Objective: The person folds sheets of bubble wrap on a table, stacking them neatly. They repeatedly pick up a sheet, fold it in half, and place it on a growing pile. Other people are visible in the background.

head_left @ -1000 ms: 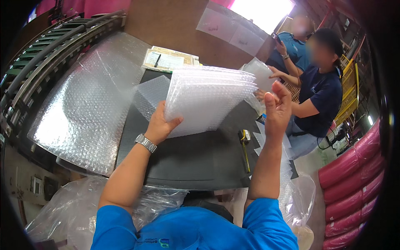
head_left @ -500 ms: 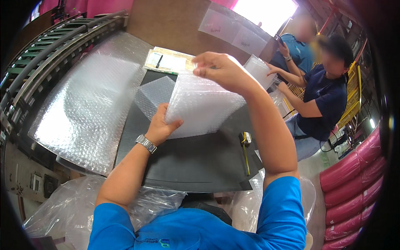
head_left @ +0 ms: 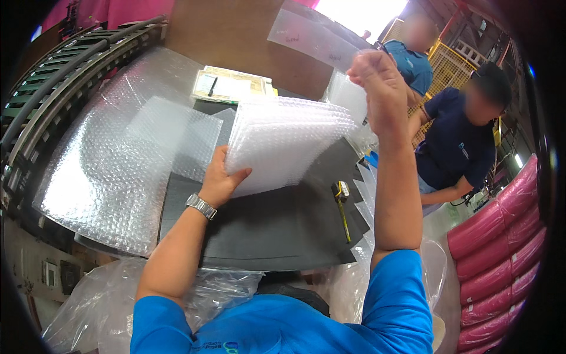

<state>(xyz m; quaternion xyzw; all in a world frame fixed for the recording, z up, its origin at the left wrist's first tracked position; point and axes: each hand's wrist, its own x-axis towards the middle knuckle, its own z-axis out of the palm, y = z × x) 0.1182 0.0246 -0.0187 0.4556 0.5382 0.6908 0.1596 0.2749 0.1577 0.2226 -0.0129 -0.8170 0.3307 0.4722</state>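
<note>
My left hand is closed on the left edge of a stack of bubble wrap sheets, thumb in front and fingers behind. The stack stands tilted over the black table top, its upper edges fanned apart. My right hand is raised to the right of the stack, clear of it, with its fingers curled together; whether something thin is in them is hidden. Left of the stack, a loose bubble wrap piece overlaps a large bubble wrap sheet.
A tape measure, its yellow blade pulled out, lies on the black table. Papers with a pen lie at the back. A roller conveyor runs along the left. Two people stand at the right, near pink wrapped rolls.
My right hand has left the stack's top edge and swung up and to the right. The loose piece now extends farther left over the large sheet. The nearer person's arm has dropped.
</note>
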